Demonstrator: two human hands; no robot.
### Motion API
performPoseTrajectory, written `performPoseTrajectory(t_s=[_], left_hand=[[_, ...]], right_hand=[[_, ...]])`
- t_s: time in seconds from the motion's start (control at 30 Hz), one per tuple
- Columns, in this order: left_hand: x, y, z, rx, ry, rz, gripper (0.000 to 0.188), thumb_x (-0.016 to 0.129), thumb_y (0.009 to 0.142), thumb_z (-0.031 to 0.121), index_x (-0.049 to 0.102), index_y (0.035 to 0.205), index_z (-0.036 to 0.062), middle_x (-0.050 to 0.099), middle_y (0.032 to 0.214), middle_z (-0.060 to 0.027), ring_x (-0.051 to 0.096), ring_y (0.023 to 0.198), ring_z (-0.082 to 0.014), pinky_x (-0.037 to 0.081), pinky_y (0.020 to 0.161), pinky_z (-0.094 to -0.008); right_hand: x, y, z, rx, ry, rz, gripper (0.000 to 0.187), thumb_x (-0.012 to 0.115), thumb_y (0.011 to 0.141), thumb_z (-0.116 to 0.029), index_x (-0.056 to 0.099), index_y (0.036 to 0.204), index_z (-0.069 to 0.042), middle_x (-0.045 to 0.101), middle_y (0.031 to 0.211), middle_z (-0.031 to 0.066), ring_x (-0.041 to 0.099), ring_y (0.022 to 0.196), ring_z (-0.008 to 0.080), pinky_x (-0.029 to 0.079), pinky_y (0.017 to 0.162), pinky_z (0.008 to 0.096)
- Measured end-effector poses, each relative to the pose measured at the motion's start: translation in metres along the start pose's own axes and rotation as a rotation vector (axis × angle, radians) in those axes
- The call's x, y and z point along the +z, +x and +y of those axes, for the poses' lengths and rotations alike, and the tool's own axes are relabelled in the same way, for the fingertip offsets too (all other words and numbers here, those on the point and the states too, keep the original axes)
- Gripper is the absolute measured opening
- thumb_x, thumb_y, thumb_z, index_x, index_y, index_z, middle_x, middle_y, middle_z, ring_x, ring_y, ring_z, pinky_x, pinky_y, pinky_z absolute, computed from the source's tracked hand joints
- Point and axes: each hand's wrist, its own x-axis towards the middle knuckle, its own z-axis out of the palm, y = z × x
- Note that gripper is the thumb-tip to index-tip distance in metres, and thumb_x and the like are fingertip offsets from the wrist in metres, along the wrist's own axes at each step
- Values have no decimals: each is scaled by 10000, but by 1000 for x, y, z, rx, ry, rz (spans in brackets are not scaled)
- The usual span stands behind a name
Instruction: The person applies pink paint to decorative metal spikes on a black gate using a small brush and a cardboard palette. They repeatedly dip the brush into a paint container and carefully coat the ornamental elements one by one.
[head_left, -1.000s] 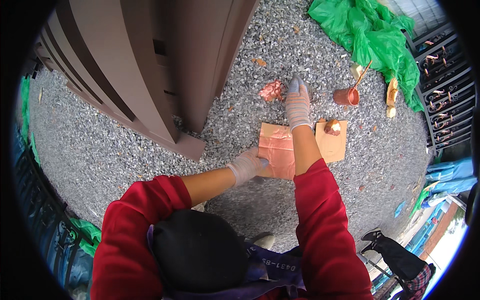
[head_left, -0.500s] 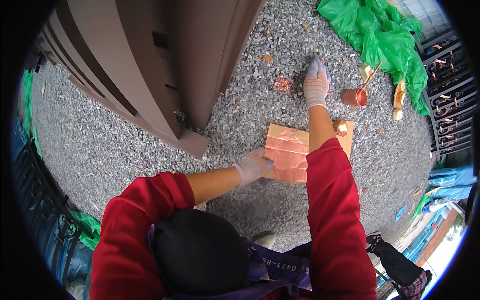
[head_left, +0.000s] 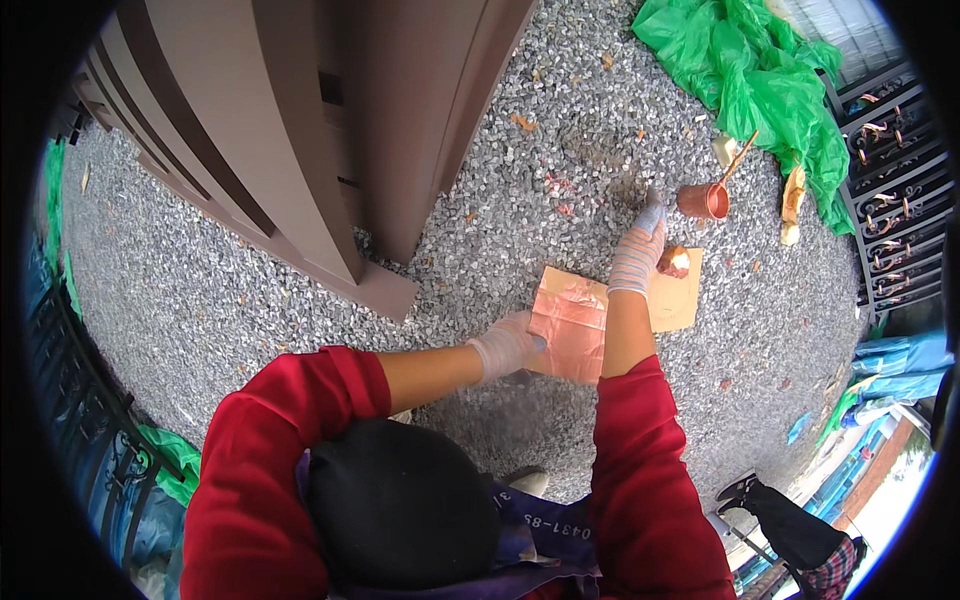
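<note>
My left hand (head_left: 508, 345), in a pale glove with blue fingertips, grips the left edge of a piece of cardboard (head_left: 570, 325) smeared with copper-coloured paint. The cardboard is tilted just above the gravel. My right hand (head_left: 638, 250), in the same kind of glove, reaches past it with fingers stretched down at the gravel (head_left: 480, 270), holding nothing that I can see. Its forearm hides part of the cardboard. Reddish stones (head_left: 562, 195) lie scattered beyond that hand. A copper-coloured cup (head_left: 703, 201) with a stick-like brush handle (head_left: 741, 157) in it stands to the right.
A copper-stained lump (head_left: 674, 262) sits on the cardboard's right part. Brown metal structure (head_left: 390, 120) rises at upper left. Green plastic sheeting (head_left: 740, 70) and black iron fencing (head_left: 900, 200) lie along the right. Another person's dark-trousered leg (head_left: 795, 520) shows at lower right.
My right hand has drawn back toward me across the gravel. The reddish patch is more spread out, and darker hollows show in the gravel. The cardboard's near edge has dipped slightly.
</note>
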Motion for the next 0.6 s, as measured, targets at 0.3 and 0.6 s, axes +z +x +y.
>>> performPoseTrajectory(t_s=[0.3,0.6], left_hand=[[-11,-6,4,-194,-325,-105,314,639,858,188,571,1129,44,678,961,-116,676,821,-208,571,658,-358],[-25,-14,-14,503,1114,-280,446,536,887,295,548,1307,147,586,1305,-41,532,1212,-214,395,1035,-387]], right_hand=[[52,-37,-1,135,167,152,505,424,999,-367,523,1328,3,561,1317,146,509,1225,252,342,1074,349],[109,-64,-64,198,473,349,563,360,1019,-370,373,1422,23,403,1453,189,381,1355,295,295,1125,386]])
